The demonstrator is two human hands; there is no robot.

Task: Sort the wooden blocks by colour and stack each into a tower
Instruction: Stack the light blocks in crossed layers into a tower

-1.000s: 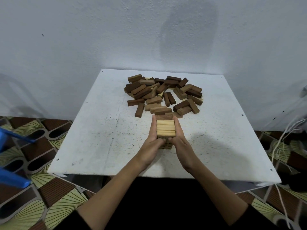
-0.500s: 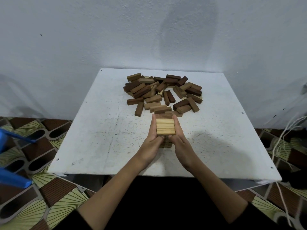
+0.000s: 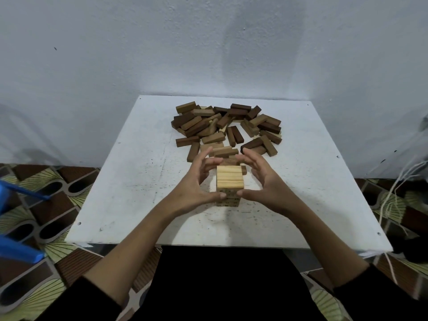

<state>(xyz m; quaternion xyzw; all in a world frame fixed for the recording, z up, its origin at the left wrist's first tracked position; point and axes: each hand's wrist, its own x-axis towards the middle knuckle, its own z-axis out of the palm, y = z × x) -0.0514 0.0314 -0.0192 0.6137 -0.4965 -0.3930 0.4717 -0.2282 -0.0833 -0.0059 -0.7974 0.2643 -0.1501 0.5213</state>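
A short tower of light wooden blocks (image 3: 230,177) stands at the middle of the white table (image 3: 139,181). My left hand (image 3: 194,183) and my right hand (image 3: 266,181) flank it with fingers spread and curved, off its sides. Both thumb tips lie at the tower's lower front face. Neither hand holds a block. Behind the tower lies a loose pile of dark brown, mid brown and a few light blocks (image 3: 227,128).
A dark block (image 3: 231,161) lies just behind the tower, between my fingertips. A blue plastic object (image 3: 16,249) stands on the patterned floor at the left. White cords (image 3: 393,195) hang off the table's right side. A white wall backs the table.
Both hands were pressed flat against the tower's sides; their fingers have now lifted away and spread. The tower stands where it was.
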